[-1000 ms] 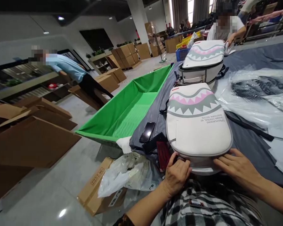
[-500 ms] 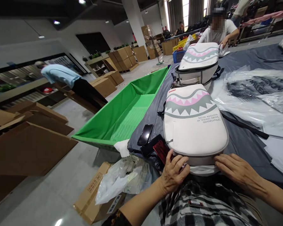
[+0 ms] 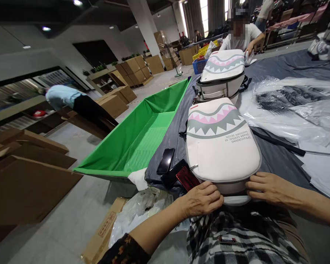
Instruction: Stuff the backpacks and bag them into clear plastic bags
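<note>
A white backpack (image 3: 222, 157) lies on the grey-covered table right in front of me, its panel printed with a grey and pink shark-mouth pattern and upside-down lettering. My left hand (image 3: 205, 200) is closed at its near left corner, fingers curled against the lower edge. At the near right corner, my right hand (image 3: 266, 187) grips the side in the same way, the thumb hidden. Left of the bag lie a black phone (image 3: 165, 161) and a dark red glossy item (image 3: 187, 178). Directly behind stands another backpack (image 3: 222, 68) with the same print.
A green-lined bin (image 3: 104, 161) stands along the table's left side. Clear plastic bags (image 3: 297, 106) and white sheets (image 3: 321, 170) lie to the right. A co-worker (image 3: 243, 36) is at the far side; another person (image 3: 68, 99) bends over cartons. Cardboard boxes (image 3: 30, 187) cover the floor at left.
My left hand has turned, its fingers now flatter along the backpack's near edge. My right hand has shifted slightly at the right corner. The view has swung a little to the right.
</note>
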`<state>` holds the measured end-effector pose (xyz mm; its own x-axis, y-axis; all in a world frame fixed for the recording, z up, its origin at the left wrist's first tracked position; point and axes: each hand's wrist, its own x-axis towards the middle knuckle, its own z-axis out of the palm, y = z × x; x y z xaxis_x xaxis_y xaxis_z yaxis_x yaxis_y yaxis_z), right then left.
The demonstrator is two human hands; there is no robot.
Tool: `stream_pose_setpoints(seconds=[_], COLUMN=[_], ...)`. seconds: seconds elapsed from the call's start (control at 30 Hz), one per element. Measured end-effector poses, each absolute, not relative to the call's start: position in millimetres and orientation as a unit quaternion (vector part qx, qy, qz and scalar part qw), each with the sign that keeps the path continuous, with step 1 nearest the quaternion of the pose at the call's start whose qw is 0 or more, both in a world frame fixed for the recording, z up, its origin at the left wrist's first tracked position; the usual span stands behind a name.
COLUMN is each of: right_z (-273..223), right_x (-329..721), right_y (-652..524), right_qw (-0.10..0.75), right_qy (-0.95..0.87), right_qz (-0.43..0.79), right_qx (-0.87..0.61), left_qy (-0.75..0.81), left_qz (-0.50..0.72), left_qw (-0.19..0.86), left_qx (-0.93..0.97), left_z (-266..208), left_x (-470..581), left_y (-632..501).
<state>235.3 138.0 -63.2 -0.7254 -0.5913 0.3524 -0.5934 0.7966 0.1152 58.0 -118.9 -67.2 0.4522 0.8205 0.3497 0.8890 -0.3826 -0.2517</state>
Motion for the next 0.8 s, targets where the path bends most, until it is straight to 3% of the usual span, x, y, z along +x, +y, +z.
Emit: stream_pose_setpoints(seconds=[0.2,0.33,0.47,0.6,0.7,0.8], right_z=[-44.9,-37.5,-41.9,-67.3,-95.8,-123.1], right_x=[221.5,215.7,229.2,258.0,271.5,275.3], right_y=[129.8,128.3,127.4,121.1,114.8,109.3], right_qw=[0.103,0.08,0.14,0.259,0.326,0.379], right_qy=[-0.913,-0.912,-0.907,-0.907,-0.908,-0.905], right_qz=[-0.054,-0.067,-0.099,-0.091,-0.05,-0.025], right_qx=[0.391,0.398,0.384,0.321,0.259,0.191], left_qy=[-0.434,-0.414,-0.429,-0.48,-0.504,-0.574], left_qz=[-0.047,-0.051,-0.078,-0.154,-0.177,-0.172], left_qw=[0.099,0.109,0.192,0.256,0.257,0.182], left_qx=[-0.894,-0.902,-0.879,-0.825,-0.806,-0.779], left_z=[-48.7,-51.3,-69.5,-91.9,-96.0,-87.2], left_x=[56.9,52.1,56.9,71.4,85.3,99.4], left_y=[-102.3,-102.2,-116.2,-133.3,-133.8,-114.7])
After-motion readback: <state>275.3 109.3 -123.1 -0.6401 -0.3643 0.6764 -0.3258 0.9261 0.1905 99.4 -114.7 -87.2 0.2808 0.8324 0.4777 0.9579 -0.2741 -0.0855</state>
